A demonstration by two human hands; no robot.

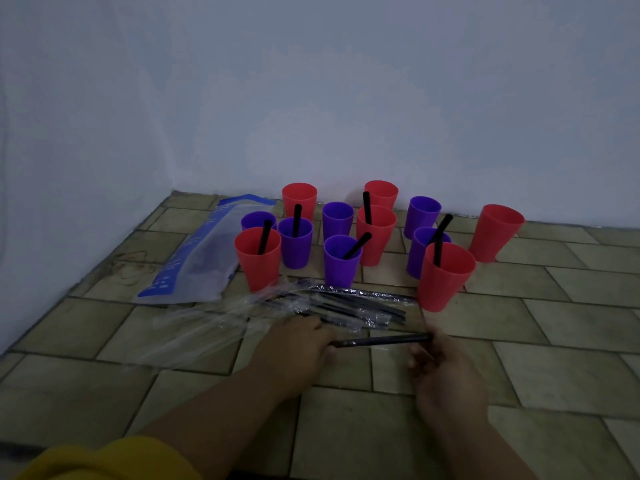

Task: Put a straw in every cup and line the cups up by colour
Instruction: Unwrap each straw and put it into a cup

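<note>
Above tiled floor point(519, 372), thin black straw point(381, 340), left hand point(298, 346), right hand point(446, 375), fingers point(419, 356) pinching its ends.

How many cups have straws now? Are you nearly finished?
About halfway. Six cups have straws, like the front-left red cup. The left hand and right hand hold the next straw. Six cups look empty, like the far-right red cup, and red and purple are mixed, not lined up.
</note>
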